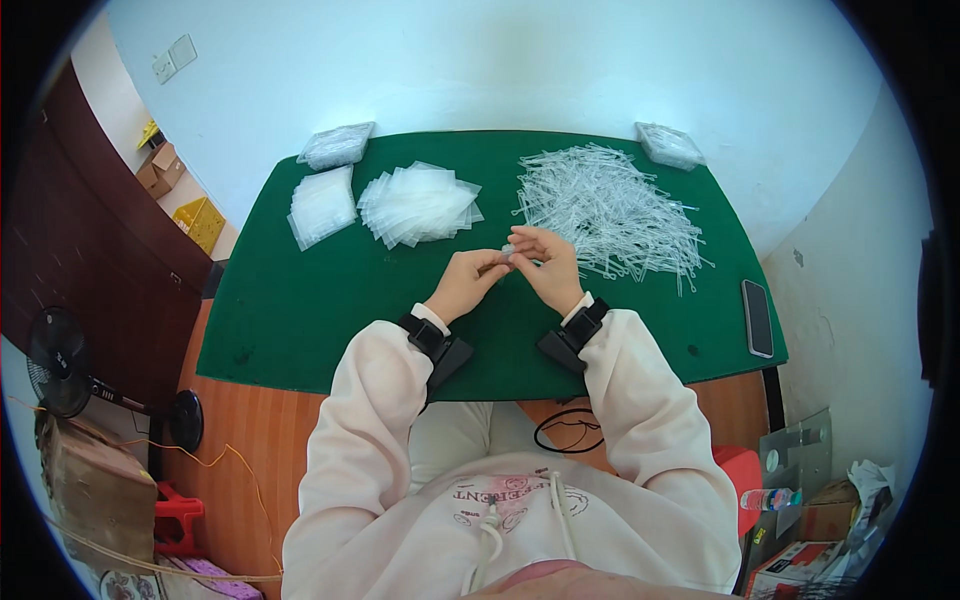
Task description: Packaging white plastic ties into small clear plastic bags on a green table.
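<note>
Nearest you, your pale hoodie; past its cuffs, your left hand and right hand meet on a small clear piece.
Thumb and forefinger of each hand are nearly closed on that piece, which sits between the two sets of fingertips over the green table; it's too small to tell its exact kind. Just beyond your right fingers lies the heap of clear loop-ended sticks; beyond your left ones, the fanned clear bags, with a neater bag stack farther left. You seem to be gathering or lining up sticks by hand, none yet brought to the fanned bags; the next move probably calls for one steady pinch while the other fingers let go and reach.
</note>
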{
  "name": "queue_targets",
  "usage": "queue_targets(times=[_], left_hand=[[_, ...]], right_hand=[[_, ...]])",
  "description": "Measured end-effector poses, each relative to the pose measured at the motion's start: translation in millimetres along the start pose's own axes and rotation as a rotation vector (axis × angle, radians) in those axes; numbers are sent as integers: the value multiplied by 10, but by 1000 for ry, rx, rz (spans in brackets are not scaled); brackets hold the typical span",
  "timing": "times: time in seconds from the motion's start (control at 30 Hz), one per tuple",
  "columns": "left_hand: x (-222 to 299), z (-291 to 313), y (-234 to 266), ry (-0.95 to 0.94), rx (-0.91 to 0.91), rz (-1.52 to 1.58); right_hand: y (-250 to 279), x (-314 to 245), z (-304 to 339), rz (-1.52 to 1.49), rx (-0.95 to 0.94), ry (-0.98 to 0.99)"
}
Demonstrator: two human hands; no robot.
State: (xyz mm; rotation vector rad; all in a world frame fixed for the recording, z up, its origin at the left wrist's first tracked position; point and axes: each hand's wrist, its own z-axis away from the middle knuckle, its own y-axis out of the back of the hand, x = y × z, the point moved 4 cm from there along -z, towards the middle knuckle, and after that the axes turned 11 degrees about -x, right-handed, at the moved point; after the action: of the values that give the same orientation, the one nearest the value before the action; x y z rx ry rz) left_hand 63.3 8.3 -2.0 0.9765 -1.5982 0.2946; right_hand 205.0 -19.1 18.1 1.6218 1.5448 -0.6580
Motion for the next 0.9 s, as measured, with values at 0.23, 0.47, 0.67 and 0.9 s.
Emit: queue_targets(times=[0.23, 0.47, 0.67, 0.9], left_hand=[[42, 14, -26, 85, -59, -146], [-44, 16, 2, 71, -85, -170], [-113, -7, 23, 29, -122, -126], [-137, -5, 27, 45, -151, -17]], right_hand=[[14, 105, 41, 81, -112, -71], [-35, 6, 31, 54, -132, -87], [-33, 41, 37, 58, -151, -154], [-24, 70, 46, 38, -138, -146]])
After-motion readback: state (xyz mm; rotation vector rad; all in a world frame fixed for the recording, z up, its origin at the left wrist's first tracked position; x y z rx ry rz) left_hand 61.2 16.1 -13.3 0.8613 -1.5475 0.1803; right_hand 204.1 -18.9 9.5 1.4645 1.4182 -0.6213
